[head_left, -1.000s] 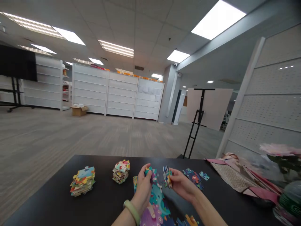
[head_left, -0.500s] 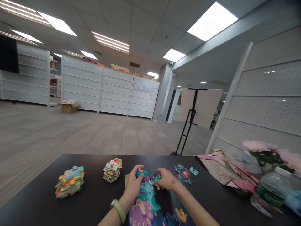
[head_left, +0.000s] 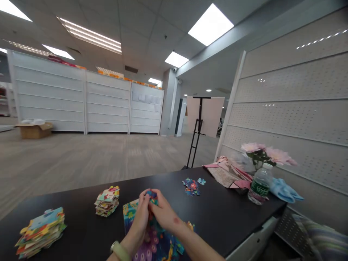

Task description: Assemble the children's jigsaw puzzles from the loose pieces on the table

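While our fingers (head_left: pixel 144 197) are pinching together on a small blue jigsaw piece (head_left: pixel 150 194) at lower center, our left hand (head_left: pixel 138 217) and right hand (head_left: pixel 165 214) are meeting above the partly assembled jigsaw puzzle (head_left: pixel 130 214), with a stack of pieces (head_left: pixel 107 201) and a larger stack (head_left: pixel 40 232) sitting leftward on the black tabletop (head_left: pixel 231 214).

Left hand (head_left: pixel 140 217) and right hand (head_left: pixel 165 214) meet above a partly assembled jigsaw (head_left: pixel 133 214), both closed around a small blue piece (head_left: pixel 150 194), partly hidden by the fingers. Pale green band (head_left: pixel 119 251) on left wrist. On the black table (head_left: pixel 217 217): small stack of pieces (head_left: pixel 107 201) just left of the hands, larger stack (head_left: pixel 40 232) farther left, loose pieces (head_left: pixel 191 186) to the right. Far end: water bottle (head_left: pixel 260 186), pink flowers (head_left: pixel 261 150), blue cloth (head_left: pixel 284 190).
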Demonstrator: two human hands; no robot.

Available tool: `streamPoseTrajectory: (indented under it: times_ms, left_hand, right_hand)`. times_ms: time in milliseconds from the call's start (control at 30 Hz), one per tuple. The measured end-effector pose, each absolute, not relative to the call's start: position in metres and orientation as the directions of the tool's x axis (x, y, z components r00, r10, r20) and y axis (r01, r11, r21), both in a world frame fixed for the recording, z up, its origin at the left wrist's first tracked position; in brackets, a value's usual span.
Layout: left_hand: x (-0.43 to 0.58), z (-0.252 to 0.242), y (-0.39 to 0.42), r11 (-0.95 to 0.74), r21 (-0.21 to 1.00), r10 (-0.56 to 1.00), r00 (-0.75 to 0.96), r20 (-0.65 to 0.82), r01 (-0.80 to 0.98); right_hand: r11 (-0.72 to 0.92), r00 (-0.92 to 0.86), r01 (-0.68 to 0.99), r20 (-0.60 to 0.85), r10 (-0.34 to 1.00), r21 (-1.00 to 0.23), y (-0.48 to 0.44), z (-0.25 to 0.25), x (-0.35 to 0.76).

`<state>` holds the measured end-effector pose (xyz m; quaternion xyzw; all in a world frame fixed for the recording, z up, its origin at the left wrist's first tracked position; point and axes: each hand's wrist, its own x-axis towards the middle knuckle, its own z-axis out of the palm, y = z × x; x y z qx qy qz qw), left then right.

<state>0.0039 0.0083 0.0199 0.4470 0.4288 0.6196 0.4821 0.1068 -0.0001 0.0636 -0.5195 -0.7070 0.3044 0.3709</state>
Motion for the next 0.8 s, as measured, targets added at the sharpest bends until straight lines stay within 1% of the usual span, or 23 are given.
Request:
streamPoseTrajectory:
  times_ms: [67,133,167,233,300,367,467,533,633,700,800]
  left_hand:
    - [-0.001,0.021,0.007,-0.203,0.977,0.974,-0.116,0.195,-0.065]
    - [-0.009,0.027,0.004,-0.263,0.96,0.961,-0.06,0.269,0.098]
    - [-0.013,0.032,0.0,-0.299,0.939,0.952,-0.005,0.305,0.17]
    - [-0.018,0.043,-0.011,-0.381,0.884,0.923,0.16,0.349,0.269]
    - [-0.017,0.053,-0.026,-0.46,0.834,0.871,0.337,0.357,0.305]
    - [-0.011,0.06,-0.042,-0.518,0.786,0.817,0.468,0.338,0.337]
    - [0.006,0.061,-0.061,-0.563,0.687,0.783,0.562,0.265,0.459]
    - [0.017,0.059,-0.068,-0.576,0.641,0.774,0.59,0.229,0.507]
    - [0.027,0.057,-0.071,-0.541,0.674,0.785,0.591,0.188,0.504]
    - [0.028,0.057,-0.07,-0.513,0.713,0.79,0.587,0.176,0.477]
    - [0.027,0.054,-0.067,-0.526,0.761,0.768,0.596,0.233,0.38]
  right_hand:
    - [0.24,-0.153,0.554,0.185,0.971,-0.797,0.003,0.064,0.119]
    - [0.179,-0.082,0.634,0.164,0.983,-0.753,0.012,0.069,0.148]
    - [0.142,-0.036,0.679,0.16,0.986,-0.721,0.017,0.073,0.166]
    - [0.083,0.037,0.768,0.173,0.984,-0.636,0.023,0.08,0.204]
    - [0.043,0.087,0.84,0.213,0.973,-0.541,0.02,0.086,0.235]
    - [0.042,0.087,0.885,0.253,0.964,-0.463,0.006,0.087,0.253]
    - [0.129,-0.034,0.908,0.236,0.971,-0.399,-0.033,0.075,0.258]
    - [0.19,-0.122,0.902,0.194,0.973,-0.388,-0.062,0.063,0.253]
    - [0.198,-0.139,0.889,0.167,0.976,-0.413,-0.093,0.048,0.251]
    - [0.17,-0.113,0.867,0.147,0.983,-0.469,-0.1,0.044,0.256]
    - [0.129,-0.057,0.791,0.138,0.989,-0.598,-0.095,0.046,0.266]
